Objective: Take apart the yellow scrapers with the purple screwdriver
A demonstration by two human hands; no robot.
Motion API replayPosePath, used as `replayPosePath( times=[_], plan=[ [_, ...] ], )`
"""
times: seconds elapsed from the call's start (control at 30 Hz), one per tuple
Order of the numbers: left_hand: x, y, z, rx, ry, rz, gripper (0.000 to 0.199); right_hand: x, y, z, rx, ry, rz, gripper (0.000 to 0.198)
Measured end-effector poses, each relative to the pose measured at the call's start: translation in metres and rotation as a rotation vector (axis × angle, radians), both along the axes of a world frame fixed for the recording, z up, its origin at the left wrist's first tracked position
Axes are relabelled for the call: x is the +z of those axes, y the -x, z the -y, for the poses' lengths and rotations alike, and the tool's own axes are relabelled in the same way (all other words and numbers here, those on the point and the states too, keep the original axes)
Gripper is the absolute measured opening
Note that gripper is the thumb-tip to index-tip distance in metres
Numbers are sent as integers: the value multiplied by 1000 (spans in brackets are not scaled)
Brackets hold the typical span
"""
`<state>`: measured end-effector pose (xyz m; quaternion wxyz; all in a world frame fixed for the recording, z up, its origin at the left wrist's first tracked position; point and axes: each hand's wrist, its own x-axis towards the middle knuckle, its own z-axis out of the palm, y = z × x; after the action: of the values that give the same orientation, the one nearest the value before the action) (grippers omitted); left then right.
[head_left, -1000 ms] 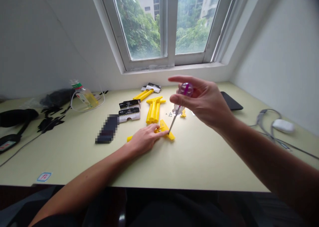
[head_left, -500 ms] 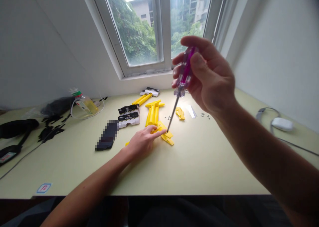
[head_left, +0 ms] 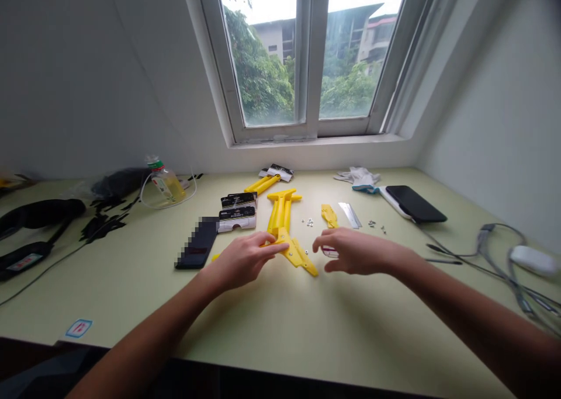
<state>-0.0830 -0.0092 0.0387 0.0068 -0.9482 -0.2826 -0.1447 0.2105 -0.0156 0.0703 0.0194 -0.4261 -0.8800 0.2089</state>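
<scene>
My left hand [head_left: 245, 260] is closed around the handle of a yellow plastic scraper [head_left: 294, 254], its index finger stretched along the scraper's flat head. Small metal nuts [head_left: 310, 222] are scattered just beyond. My right hand [head_left: 362, 252] hovers low over the table, fingers curled but apart. Beneath it lies a screwdriver [head_left: 445, 262], its clear purple handle partly covered by the hand and its shaft pointing right. A loose yellow scraper head [head_left: 328, 215], thin metal blades [head_left: 349, 215] and several screws [head_left: 372, 224] lie behind the right hand.
More yellow scraper handles [head_left: 283, 212] lie toward the window. Black-and-white cards [head_left: 237, 218] and a dark phone [head_left: 197, 244] are at left, near a bottle [head_left: 166, 184]. Gloves [head_left: 359, 177], another phone [head_left: 415, 204] and cables [head_left: 491, 253] occupy the right side.
My right hand has come down from in front of the window to the tabletop and let go of the screwdriver, now lying there. My left hand stays on the scraper. The view has shifted.
</scene>
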Motion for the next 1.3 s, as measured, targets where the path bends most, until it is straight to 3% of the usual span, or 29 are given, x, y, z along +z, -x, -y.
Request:
replayPosePath(
  times=[0.13, 0.37, 0.63, 0.87, 1.0, 1.13, 1.3],
  plan=[
    [-1, 13, 1, -6, 17, 11, 39, -16, 20, -11, 90, 84, -45, 65],
    [-2, 12, 5, -17, 42, 6, 37, -12, 37, -31, 158, 116, 16, 77],
    [-9, 16, 2, -14, 54, 19, 40, -9, 35, -19, 165, 127, 80, 65],
    [-11, 15, 0, -4, 60, 31, 42, -6, 27, -6, 84, 72, 148, 72],
    [-10, 15, 1, -12, 58, 32, 42, -10, 27, -7, 89, 66, 148, 64],
    [-10, 15, 1, -13, 43, 36, 41, -7, 25, -13, 80, 67, 129, 70],
    [-11, 14, 1, -16, 46, 31, 39, 16, -12, -50, -164, -42, 127, 73]
  ],
)
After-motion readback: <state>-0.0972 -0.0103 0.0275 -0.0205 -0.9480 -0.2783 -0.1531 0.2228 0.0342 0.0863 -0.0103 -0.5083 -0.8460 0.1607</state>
